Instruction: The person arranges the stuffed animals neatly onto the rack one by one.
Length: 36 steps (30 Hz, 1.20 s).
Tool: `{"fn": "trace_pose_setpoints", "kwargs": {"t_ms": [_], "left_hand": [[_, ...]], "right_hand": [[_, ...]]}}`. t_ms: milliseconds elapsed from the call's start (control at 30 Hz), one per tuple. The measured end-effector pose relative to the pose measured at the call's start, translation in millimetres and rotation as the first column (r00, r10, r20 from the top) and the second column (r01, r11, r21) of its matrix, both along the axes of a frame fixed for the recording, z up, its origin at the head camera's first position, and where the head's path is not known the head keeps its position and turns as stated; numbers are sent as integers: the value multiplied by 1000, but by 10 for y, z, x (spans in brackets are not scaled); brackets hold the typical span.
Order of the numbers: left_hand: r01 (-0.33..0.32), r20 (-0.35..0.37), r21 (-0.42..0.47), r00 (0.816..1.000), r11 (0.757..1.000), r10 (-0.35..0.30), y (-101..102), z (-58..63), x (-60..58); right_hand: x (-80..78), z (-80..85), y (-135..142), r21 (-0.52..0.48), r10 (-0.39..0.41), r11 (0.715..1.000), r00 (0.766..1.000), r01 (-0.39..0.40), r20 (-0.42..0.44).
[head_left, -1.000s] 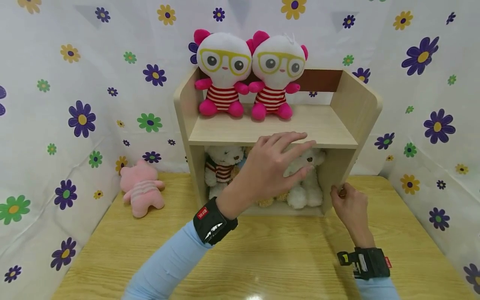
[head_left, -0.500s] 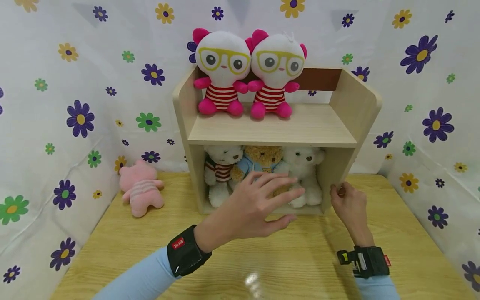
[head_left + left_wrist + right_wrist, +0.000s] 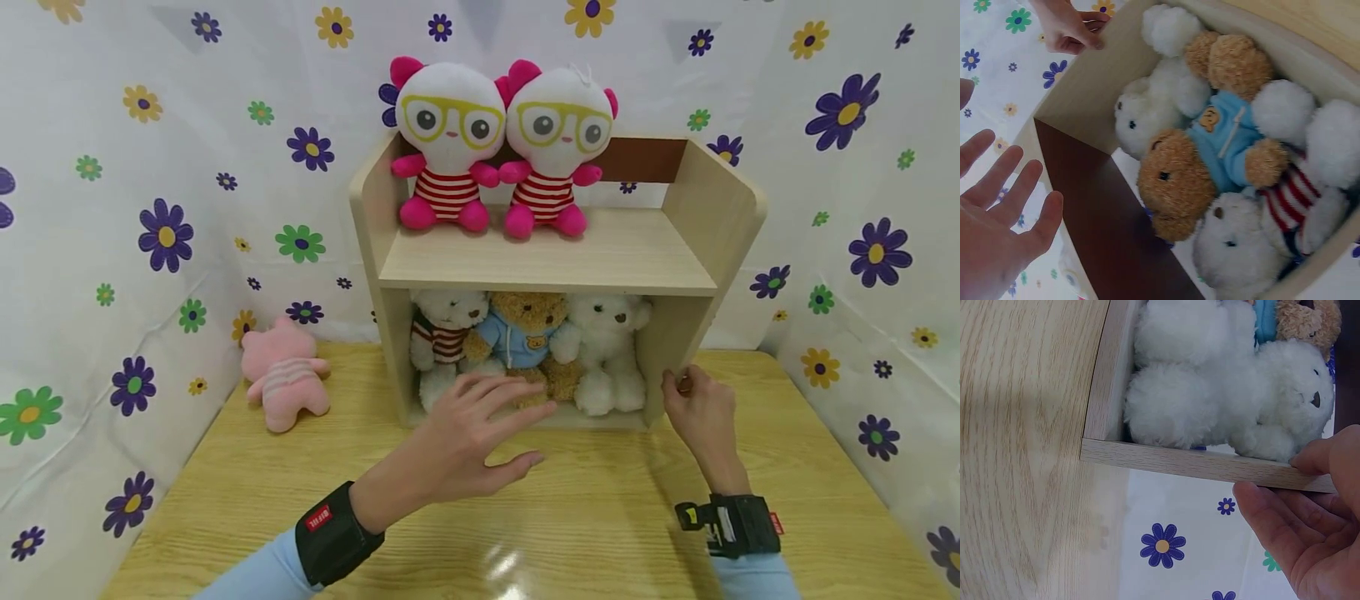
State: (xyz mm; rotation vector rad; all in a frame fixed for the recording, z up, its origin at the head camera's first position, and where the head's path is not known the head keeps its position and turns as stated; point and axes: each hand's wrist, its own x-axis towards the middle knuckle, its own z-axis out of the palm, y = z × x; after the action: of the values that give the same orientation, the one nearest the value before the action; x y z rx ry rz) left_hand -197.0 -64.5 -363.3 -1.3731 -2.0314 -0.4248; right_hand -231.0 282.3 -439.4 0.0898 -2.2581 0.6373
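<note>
My left hand [image 3: 457, 437] hovers in front of the lower compartment with its fingers spread, holding nothing. With thumb and fingers on either side of the panel edge, my right hand [image 3: 701, 417] grips the right side of a small wooden shelf [image 3: 547, 267]. Inside the lower compartment sit three teddy bears: a white one in a striped sweater [image 3: 446, 342], a brown one in a blue hoodie [image 3: 517, 342], and a plain white one [image 3: 611, 358]. The right wrist view shows my thumb [image 3: 1316, 456] on the panel's inner side, near the plain bear.
On the upper board two plush dolls in yellow glasses sit side by side, a left one [image 3: 447, 196] and a right one [image 3: 542, 198]. A pink plush toy [image 3: 285, 379] lies at the table's left. Flowered cloth [image 3: 187, 150] hangs behind the wooden table [image 3: 600, 517].
My left hand has drawn back down and to the left, away from the shelf, uncovering the bears. The right hand keeps its hold on the side panel.
</note>
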Motion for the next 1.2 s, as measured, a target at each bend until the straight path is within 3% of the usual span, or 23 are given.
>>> {"fn": "trace_pose_setpoints", "kwargs": {"t_ms": [267,567,933,1200], "left_hand": [[-86,120,27,989,996,82,-283,-192,-44],[-207,217,26,956,978,197,-688,-420,-40],[-348,194,67,924,935,330,-1237,-586,-79],[-459,180,112,881,881,437,-1678,-678,-143]], "right_hand": [[-1,-3,12,-5,-1,1000,1000,1,9],[6,-14,12,-3,3,1000,1000,-3,0],[9,-14,23,2,-10,1000,1000,10,0],[1,-13,11,-5,-5,1000,1000,5,4]]}}
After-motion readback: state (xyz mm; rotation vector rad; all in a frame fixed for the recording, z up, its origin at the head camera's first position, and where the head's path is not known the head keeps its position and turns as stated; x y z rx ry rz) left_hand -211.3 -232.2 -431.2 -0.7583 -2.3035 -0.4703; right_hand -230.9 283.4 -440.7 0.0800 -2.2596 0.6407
